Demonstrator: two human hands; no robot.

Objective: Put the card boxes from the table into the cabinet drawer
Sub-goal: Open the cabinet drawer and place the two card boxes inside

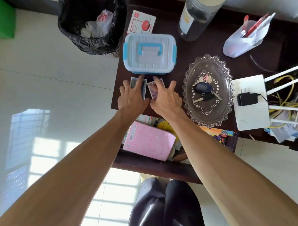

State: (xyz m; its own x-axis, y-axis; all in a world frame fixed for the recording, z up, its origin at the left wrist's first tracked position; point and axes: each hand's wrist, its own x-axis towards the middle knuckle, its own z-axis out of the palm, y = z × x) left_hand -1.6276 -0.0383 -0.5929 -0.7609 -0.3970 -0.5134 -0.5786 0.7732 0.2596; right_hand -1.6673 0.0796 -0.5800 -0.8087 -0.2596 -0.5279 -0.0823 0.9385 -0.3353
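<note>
Two card boxes lie side by side on the dark table (179, 49), just in front of a plastic storage box. The left card box (144, 86) is bluish with a white border. The right card box (152, 90) is pinkish-purple. My left hand (131, 98) lies over the left card box with fingers spread. My right hand (166, 98) covers the right card box, fingers also spread. Neither box is lifted. Below the table edge the cabinet drawer (155, 166) stands pulled out, with a pink box (149, 143) inside.
A white and blue storage box (149, 53) stands just behind the card boxes. A glass dish (226, 110) holding keys is to the right, a white router (251, 112) with a charger further right. A dark bottle (197, 18) and a black-lined bin (91, 25) are behind.
</note>
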